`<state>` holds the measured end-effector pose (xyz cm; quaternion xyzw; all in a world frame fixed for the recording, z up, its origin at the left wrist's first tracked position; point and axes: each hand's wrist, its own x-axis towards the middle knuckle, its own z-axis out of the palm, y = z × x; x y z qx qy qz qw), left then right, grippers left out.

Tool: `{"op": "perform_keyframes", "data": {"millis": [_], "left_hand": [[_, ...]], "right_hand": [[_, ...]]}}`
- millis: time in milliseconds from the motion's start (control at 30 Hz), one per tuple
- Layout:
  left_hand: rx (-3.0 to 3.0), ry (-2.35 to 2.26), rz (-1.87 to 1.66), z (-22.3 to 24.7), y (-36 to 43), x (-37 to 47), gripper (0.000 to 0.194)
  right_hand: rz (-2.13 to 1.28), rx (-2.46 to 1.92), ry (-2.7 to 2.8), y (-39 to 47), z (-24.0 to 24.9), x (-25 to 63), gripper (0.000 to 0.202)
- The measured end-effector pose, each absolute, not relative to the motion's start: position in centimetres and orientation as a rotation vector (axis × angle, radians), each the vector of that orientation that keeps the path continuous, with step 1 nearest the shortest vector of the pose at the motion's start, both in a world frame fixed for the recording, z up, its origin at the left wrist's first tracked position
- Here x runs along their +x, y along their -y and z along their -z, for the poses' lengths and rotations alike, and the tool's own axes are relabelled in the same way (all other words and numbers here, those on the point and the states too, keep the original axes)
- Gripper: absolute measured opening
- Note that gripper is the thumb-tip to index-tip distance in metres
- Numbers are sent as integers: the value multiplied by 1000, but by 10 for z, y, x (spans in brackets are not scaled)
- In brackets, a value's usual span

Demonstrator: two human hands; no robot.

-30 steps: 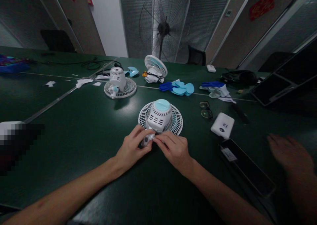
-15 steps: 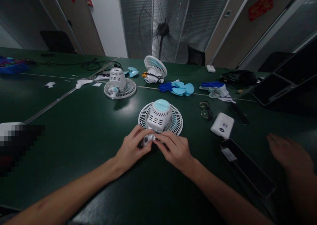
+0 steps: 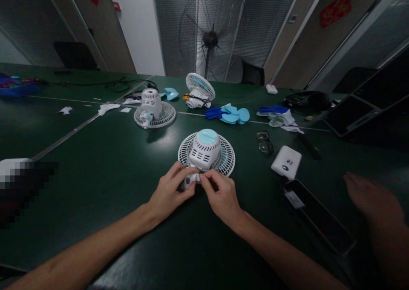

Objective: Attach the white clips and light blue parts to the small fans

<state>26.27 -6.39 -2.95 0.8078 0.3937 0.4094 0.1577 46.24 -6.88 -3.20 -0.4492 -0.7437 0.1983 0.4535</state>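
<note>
- Fan head (image 3: 204, 151): I see it cage-down on the table (image 3: 111, 166).
- Left hand (image 3: 169, 188): gripping the white neck piece (image 3: 191, 179).
- Right hand (image 3: 224, 196): fingertips at that piece; I cannot tell their grip.
- Risk: uneven finger pressure could rock the head.

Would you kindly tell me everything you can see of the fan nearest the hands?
The fan lies face down on the green table: a slotted white housing, apparently plastic, with a pale blue cap, above a round white grille. The left hand holds a small, partly hidden whitish part at its near side, with the right hand close by.
</note>
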Motion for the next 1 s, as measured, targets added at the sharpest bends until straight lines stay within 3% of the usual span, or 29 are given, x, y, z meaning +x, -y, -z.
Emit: {"op": "perform_keyframes", "data": {"millis": [133, 233, 333, 500, 667, 833, 933, 1000], "left_hand": [[2322, -1125, -1160, 28, 64, 263, 35], [2318, -1121, -1150, 27, 63, 262, 33], [2294, -1118, -1156, 27, 63, 261, 30], [2287, -1116, -1138, 27, 63, 261, 32], [2288, -1119, -1127, 30, 63, 260, 34], [2308, -1108, -1114, 30, 63, 260, 36], [2318, -1104, -1116, 29, 63, 259, 38], [2325, -1107, -1120, 28, 63, 259, 37]], "right_hand": [[-617, -1134, 1743, 72, 31, 460, 21], [-438, -1064, 1856, 72, 30, 465, 10], [-191, -961, 2039, 70, 31, 474, 20], [27, -875, 2128, 64, 34, 482, 21], [-266, -968, 2000, 65, 30, 471, 13], [-746, -1125, 1728, 69, 26, 459, 29], [-655, -1108, 1774, 71, 27, 463, 12], [-435, -1038, 1907, 71, 29, 469, 16]]}}
